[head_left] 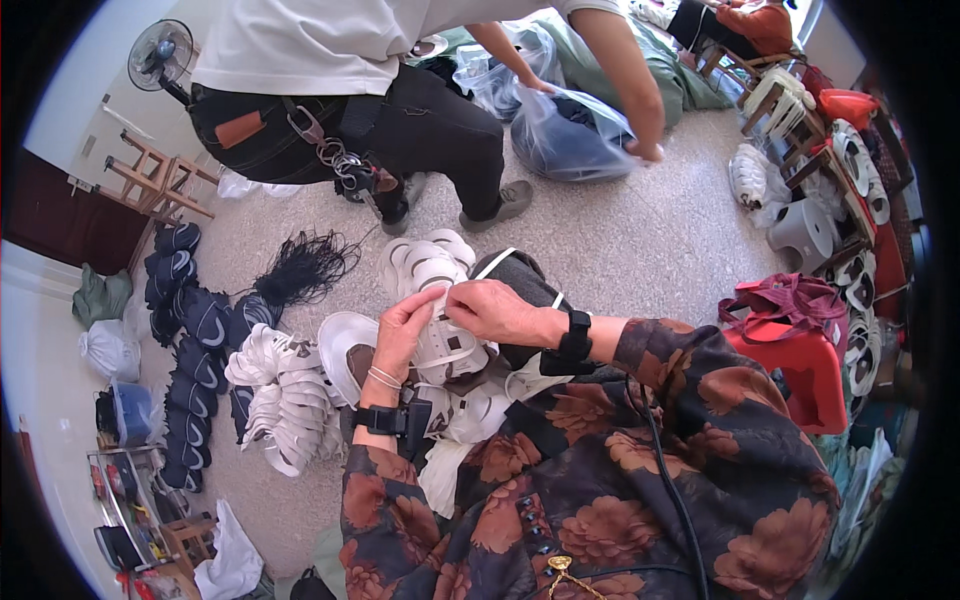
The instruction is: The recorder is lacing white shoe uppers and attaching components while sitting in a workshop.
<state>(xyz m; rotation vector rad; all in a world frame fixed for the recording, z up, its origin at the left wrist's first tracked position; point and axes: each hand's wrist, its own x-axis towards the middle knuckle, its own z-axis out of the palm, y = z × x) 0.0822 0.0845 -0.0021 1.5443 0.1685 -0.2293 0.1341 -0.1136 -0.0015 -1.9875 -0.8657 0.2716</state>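
Observation:
My left hand (402, 332) and my right hand (493, 312) meet in front of me with fingertips pinched close together. They are over a row of white pieces that look like shoe uppers (428, 262). Whatever is between the fingertips is too small to make out. A white upper with a brown inside (342, 350) lies left of my left hand. Farther left, a bundle of nested white uppers (285, 390) rests on the floor. Partly behind my right hand is a dark grey rounded thing (520, 272) with a pale strip across it.
Strings of navy uppers (193, 390) and a heap of black cords (308, 268) lie to the left. Ahead, a person in dark trousers (440, 130) bends over a clear plastic bag (570, 140). A red stool (800, 370) carrying a maroon bag (785, 305) stands at my right.

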